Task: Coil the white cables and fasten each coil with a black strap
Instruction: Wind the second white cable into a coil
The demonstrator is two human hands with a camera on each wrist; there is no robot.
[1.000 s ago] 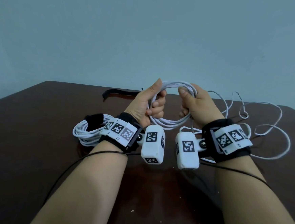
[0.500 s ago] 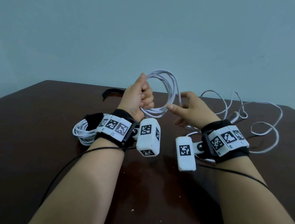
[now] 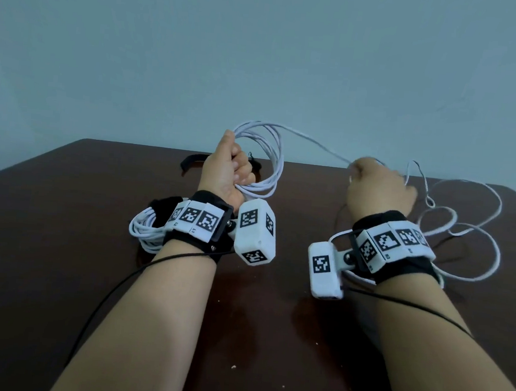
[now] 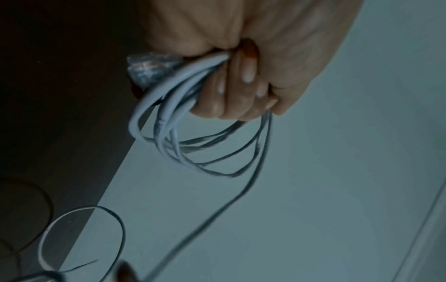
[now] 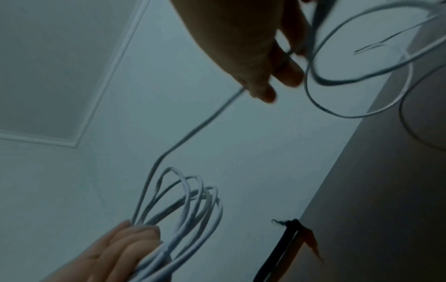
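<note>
My left hand (image 3: 231, 168) is raised above the table and grips several loops of a white cable coil (image 3: 272, 159), with the fingers (image 4: 231, 91) curled round the strands and a clear plug (image 4: 152, 66) sticking out beside them. From the coil one strand (image 3: 316, 143) runs right to my right hand (image 3: 374, 186), which pinches it between thumb and fingers (image 5: 272, 76). The loose rest of the cable (image 3: 464, 230) lies in loops on the table at the right. A loose black strap (image 3: 191, 162) lies behind my left hand.
A finished white coil (image 3: 146, 229) bound by a black strap (image 3: 165, 205) lies on the dark brown table (image 3: 46, 240) left of my left wrist. Thin black wires run from both wrist cameras along my forearms. A pale wall stands behind the table.
My hands have moved apart. The right hand let go of the coil, slid right along the cable and now pinches the strand stretched from the coil, which the left hand lifted slightly.
</note>
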